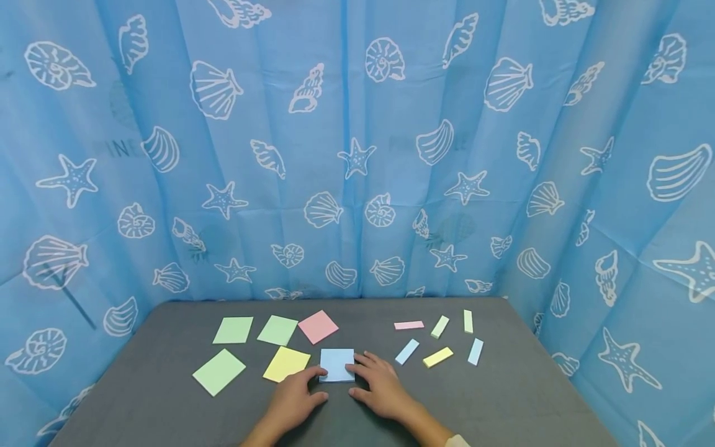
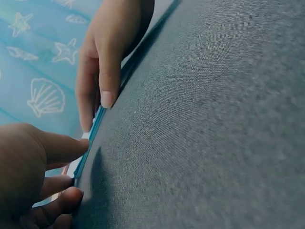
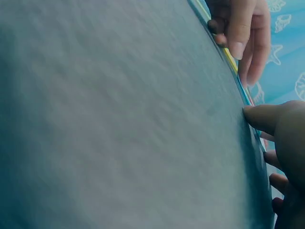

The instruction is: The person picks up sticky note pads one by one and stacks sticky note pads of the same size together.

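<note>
A square light-blue sticky-note pad (image 1: 337,362) lies flat near the middle of the table's front part. At its left edge, the fingertips of my left hand (image 1: 295,397) touch the near corner, with the thumb resting apart below. My right hand (image 1: 382,386) lays its relaxed fingers along the right edge, its thumb also off the pad. From the left wrist, the pad's thin blue side (image 2: 93,131) shows between both hands. Just left of it a yellow square pad (image 1: 286,362) lies turned, close to my left hand.
Green squares (image 1: 233,330) and a pink square (image 1: 318,326) lie on the left of the grey table (image 1: 436,403). Several narrow note strips, among them a yellow strip (image 1: 438,357) and a pink strip (image 1: 409,325), lie at right. A blue shell-print curtain (image 1: 357,236) stands behind.
</note>
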A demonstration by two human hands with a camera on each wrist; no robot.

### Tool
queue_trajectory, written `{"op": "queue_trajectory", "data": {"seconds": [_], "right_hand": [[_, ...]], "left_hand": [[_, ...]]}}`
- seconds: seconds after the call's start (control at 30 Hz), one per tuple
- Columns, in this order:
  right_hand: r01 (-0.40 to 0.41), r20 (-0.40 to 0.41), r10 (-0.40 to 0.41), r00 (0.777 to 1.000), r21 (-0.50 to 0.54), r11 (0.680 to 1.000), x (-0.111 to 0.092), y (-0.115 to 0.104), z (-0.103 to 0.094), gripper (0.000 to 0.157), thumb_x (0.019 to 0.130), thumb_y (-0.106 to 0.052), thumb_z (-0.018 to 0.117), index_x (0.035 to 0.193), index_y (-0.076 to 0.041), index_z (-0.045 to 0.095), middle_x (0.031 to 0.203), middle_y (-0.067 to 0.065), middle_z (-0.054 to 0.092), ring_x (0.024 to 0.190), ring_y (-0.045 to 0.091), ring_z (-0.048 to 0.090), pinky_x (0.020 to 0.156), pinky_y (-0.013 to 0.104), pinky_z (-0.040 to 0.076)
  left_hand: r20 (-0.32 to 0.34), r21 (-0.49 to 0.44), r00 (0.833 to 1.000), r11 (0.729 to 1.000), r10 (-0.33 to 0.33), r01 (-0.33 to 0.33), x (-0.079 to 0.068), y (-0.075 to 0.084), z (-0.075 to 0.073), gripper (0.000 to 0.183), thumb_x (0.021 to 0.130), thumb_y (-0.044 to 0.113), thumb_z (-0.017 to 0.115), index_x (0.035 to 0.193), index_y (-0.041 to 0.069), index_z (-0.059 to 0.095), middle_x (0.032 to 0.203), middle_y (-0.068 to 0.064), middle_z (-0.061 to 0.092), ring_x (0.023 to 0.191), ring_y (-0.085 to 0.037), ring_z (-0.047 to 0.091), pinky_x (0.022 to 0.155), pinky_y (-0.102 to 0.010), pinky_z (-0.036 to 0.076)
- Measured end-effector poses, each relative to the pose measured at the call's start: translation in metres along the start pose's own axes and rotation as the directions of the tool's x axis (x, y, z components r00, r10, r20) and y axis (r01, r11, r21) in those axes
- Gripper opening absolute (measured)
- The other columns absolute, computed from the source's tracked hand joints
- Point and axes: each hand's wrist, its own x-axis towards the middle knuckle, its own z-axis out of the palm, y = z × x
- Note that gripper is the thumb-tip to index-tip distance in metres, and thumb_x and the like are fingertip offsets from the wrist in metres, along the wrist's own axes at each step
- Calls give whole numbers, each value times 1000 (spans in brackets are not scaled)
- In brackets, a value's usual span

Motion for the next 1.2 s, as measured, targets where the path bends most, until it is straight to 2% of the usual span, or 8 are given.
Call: {"op": "queue_trajectory", "data": {"seconds": [0.3,0.4,0.6,0.77,0.87,1.03,1.1,1.2], "right_hand": [[12,-9,-12,1000,-41,999,5,14,-11,45,88,-32,70,129,-14,63,138,13,54,130,38,43,100,64,32],[20,-25,-21,999,-48,999,7,19,-13,43,88,-31,71,127,-13,64,137,14,55,129,39,44,99,64,32],[71,-91,-79,993,-96,993,11,26,-14,36,88,-25,71,121,-10,68,130,15,59,123,39,49,96,62,36],[121,-112,-144,983,-190,974,16,27,-17,29,88,-24,72,114,-13,73,123,13,63,116,34,53,92,58,41],[200,-97,-235,967,-280,939,21,30,-21,25,86,-25,74,108,-14,75,118,9,66,115,31,55,93,54,42],[405,-44,-460,887,-407,819,31,35,-26,15,84,-20,76,96,-12,76,101,3,71,101,22,64,91,44,46],[445,-26,-504,863,-433,784,33,35,-27,10,84,-18,77,92,-12,75,93,0,71,91,16,66,87,39,48],[450,-14,-512,859,-459,766,35,34,-26,3,85,-17,76,86,-15,73,83,-5,69,81,11,65,83,35,49]], "left_hand": [[122,9,993,1000,-1,0,19,9,-2,43,78,24,80,119,17,67,116,-6,66,105,-30,61,88,-56,45],[124,-10,992,1000,23,-22,26,11,1,43,78,22,80,119,15,67,118,-8,65,108,-31,60,90,-56,45],[12,-49,1000,999,23,-22,37,7,11,42,81,23,79,120,11,66,123,-11,63,116,-34,57,95,-54,42],[-110,-73,994,997,-4,-4,44,-1,18,40,85,22,76,122,10,65,123,-11,63,117,-33,57,96,-53,43],[-135,-60,991,998,-3,-6,47,-3,20,40,84,21,76,122,10,66,123,-11,64,116,-33,58,95,-52,44],[-101,4,995,1000,20,-20,50,-3,19,42,84,21,77,123,9,66,127,-10,63,119,-32,57,97,-51,43],[-79,18,997,1000,25,-24,50,-2,19,42,84,22,76,123,8,66,129,-11,61,120,-33,56,98,-51,42],[-52,14,998,1000,20,-20,48,-1,18,40,86,24,74,122,8,67,131,-10,60,122,-33,55,98,-52,41]]}}
